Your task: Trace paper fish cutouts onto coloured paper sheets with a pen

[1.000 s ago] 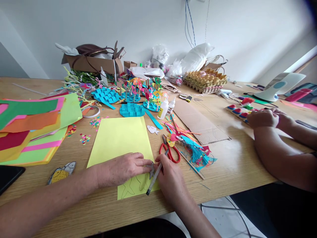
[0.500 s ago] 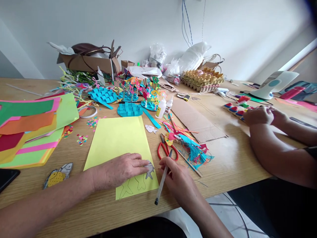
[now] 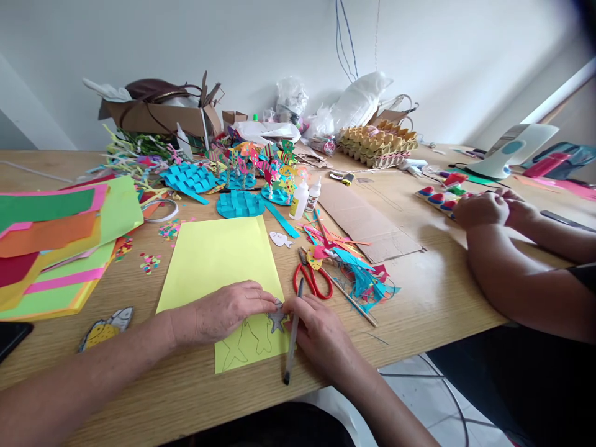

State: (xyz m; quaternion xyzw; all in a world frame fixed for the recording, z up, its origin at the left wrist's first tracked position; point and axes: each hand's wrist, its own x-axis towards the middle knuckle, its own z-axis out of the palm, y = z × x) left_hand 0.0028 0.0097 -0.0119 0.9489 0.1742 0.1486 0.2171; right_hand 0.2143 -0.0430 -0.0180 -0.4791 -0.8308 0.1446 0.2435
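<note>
One grey cutout (image 3: 277, 321), tail toward six o'clock, touches the flattened left hand (image 3: 228, 311), nine o'clock from the right hand (image 3: 322, 332) gripping a pen (image 3: 292, 341).

From close above the table (image 3: 419, 298), the head camera looks forward and down, facing the wall (image 3: 223, 43).

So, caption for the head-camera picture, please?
Left hand on yellow paper with drawn outlines, right hand holding a pen.
</note>
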